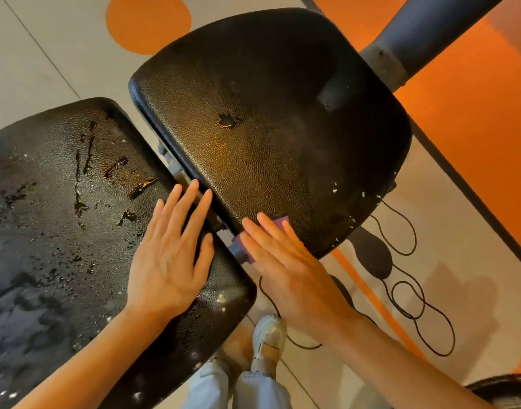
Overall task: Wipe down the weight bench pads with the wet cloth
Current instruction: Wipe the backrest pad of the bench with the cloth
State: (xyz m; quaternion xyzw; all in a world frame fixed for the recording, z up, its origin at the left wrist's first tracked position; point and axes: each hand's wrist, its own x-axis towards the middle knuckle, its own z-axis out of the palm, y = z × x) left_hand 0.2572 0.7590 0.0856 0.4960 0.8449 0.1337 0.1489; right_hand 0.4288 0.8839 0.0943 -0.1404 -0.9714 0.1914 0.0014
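two black textured bench pads: the near pad (pixel 61 231) is wet and streaked, the far pad (pixel 268 113) has a small tear, and a hinge gap runs between them. floor (pixel 32 54) is pale tile with orange patches, with a black cord (pixel 412 302) looped on it. left hand (pixel 170 261) lies flat on the near pad, fingers spread. right hand (pixel 286 267) presses a purple cloth (pixel 278 224) flat at the far pad's near edge, fingers straight.
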